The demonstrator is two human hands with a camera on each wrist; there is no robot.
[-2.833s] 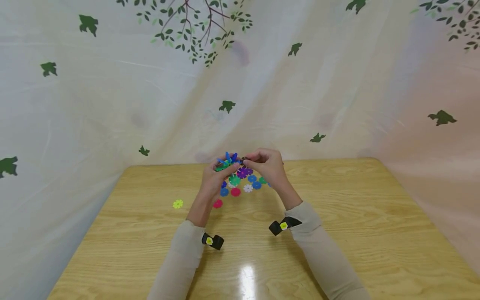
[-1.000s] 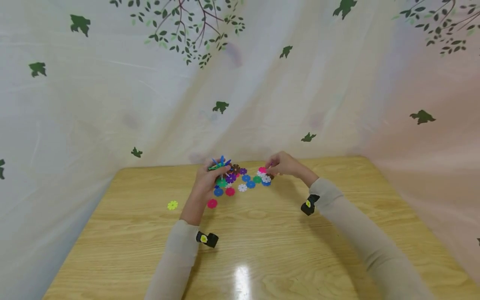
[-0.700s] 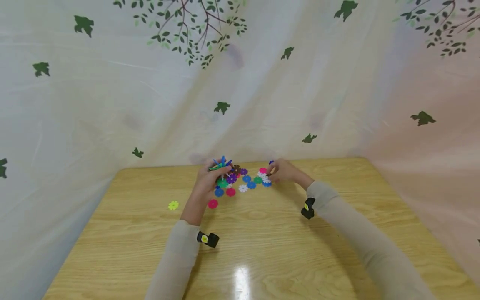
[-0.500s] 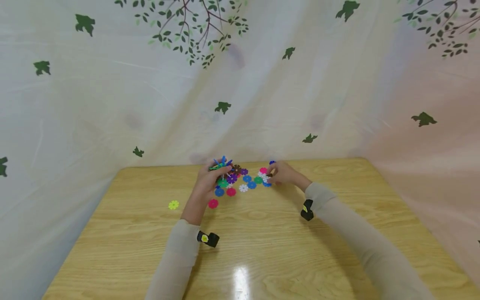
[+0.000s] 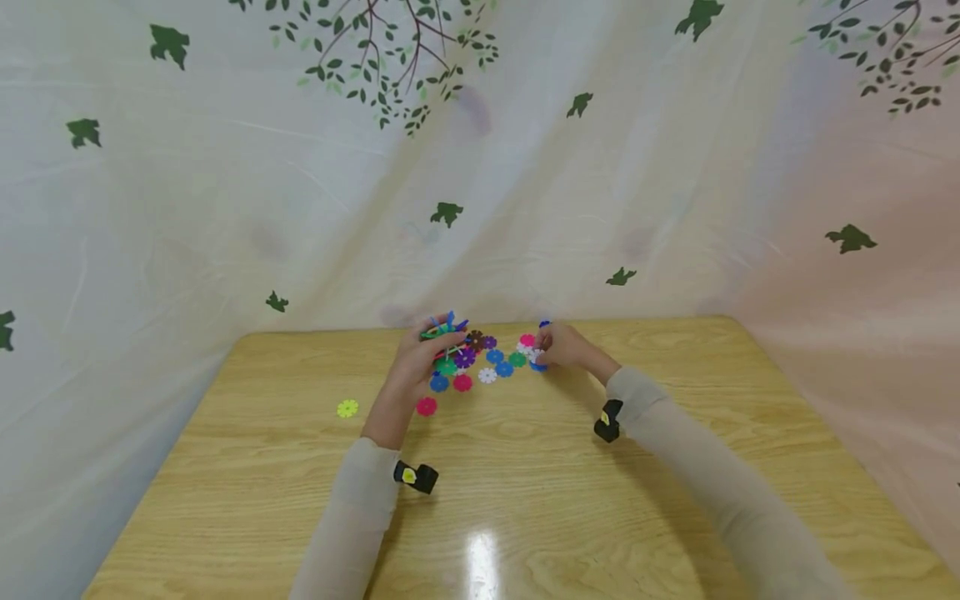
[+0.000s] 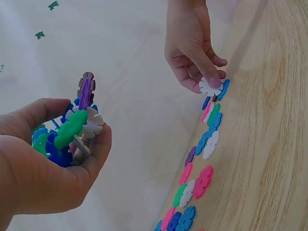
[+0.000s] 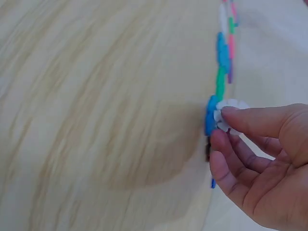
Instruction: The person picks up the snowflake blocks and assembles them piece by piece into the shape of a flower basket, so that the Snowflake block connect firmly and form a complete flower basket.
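Backdrop: pale curtain (image 5: 225,208) printed with green leaves and branches, hanging behind the far edge of the wooden table (image 5: 525,500).

Landmark for everything below: the loose pile of flat snowflake discs (image 5: 491,360) on the table near its far edge, mixed blue, green, pink, white and purple.

Left arm in a beige sleeve (image 5: 352,525), black wrist camera strapped on the near side of the pile. Left hand (image 5: 420,362) sits at the pile's left end, raised off the table, fingers curled round a cluster of joined discs (image 6: 72,130). Cluster is blue, green, white and purple, with one purple disc standing upright on top. It's cupped in the palm, thumb on one side, fingers on the other.

Right hand (image 5: 566,348) is at the pile's right end, low over the table. Thumb and forefinger pinch a single white disc (image 6: 211,86); other fingers curled under. White disc is touching or just beside a blue disc (image 7: 211,115) at that end of the pile; can't tell if it's clear of the table.

Strays: one pink disc (image 5: 427,406) just on the near-left side of the pile, apart from it. One yellow disc (image 5: 347,408) well to the left of the pile, alone on the wood.
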